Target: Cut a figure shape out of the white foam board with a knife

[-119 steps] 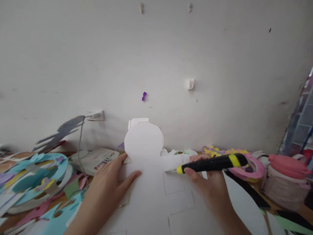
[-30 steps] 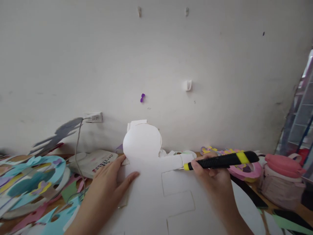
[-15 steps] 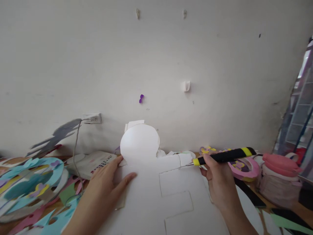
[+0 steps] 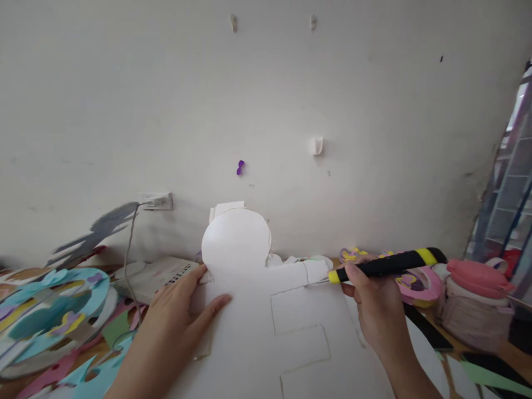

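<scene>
A large white foam or card sheet [image 4: 245,327] lies before me, with a rounded head-like shape [image 4: 236,238] at its far end and an arm-like strip to the right. Thin stepped outlines run across its right half. My left hand [image 4: 174,321] rests at the sheet's left side, fingers stretched out by the neck notch and thumb apart on the white surface. In my right hand [image 4: 376,305] is a black and yellow craft knife [image 4: 386,264], gripped like a pen. Its thin metal tip touches the sheet near the outline below the strip.
Colourful cut-out foam shapes [image 4: 62,321] crowd the left, beside a pale box-like object [image 4: 153,275] and a cable [image 4: 131,233] from a wall socket [image 4: 158,201]. At right stand a pink-lidded jar [image 4: 477,305] and a pink ring [image 4: 424,285]. A wall rises behind.
My right hand and the craft knife have shifted slightly to the right. The left hand has barely moved, staying at the sheet's left side.
</scene>
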A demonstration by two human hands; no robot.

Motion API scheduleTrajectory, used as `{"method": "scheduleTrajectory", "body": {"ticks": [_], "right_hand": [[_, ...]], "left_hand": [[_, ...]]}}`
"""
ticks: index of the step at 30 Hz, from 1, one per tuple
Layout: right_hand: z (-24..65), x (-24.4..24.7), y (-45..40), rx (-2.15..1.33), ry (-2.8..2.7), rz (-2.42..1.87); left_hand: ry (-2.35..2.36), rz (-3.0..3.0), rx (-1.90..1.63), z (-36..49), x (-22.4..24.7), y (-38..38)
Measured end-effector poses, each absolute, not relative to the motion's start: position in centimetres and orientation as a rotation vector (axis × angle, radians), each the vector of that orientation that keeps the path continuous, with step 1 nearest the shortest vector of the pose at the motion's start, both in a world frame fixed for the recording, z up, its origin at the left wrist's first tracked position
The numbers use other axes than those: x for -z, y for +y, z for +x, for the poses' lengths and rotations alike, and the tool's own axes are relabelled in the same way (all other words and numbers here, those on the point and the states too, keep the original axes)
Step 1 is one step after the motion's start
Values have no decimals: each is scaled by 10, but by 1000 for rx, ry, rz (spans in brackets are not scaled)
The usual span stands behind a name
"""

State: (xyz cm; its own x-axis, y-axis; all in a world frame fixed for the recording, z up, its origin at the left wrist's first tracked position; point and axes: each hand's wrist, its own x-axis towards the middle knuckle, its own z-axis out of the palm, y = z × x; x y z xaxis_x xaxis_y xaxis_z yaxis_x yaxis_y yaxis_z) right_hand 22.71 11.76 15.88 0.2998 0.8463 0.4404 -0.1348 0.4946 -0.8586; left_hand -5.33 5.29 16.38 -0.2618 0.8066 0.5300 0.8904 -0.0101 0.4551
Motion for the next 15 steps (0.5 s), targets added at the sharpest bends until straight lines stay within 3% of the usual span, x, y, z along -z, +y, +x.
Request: {"method": "scheduleTrajectory", "body": {"ticks": [9,15], "right_hand": [[218,-168,110,-441,-1326,-726],[224,-162,118,-580,-1317,-752]], "left_hand": [[-2169,-1832,1015,-47,-165,52],[-2195,-1856,996,-50,-162,56]]}}
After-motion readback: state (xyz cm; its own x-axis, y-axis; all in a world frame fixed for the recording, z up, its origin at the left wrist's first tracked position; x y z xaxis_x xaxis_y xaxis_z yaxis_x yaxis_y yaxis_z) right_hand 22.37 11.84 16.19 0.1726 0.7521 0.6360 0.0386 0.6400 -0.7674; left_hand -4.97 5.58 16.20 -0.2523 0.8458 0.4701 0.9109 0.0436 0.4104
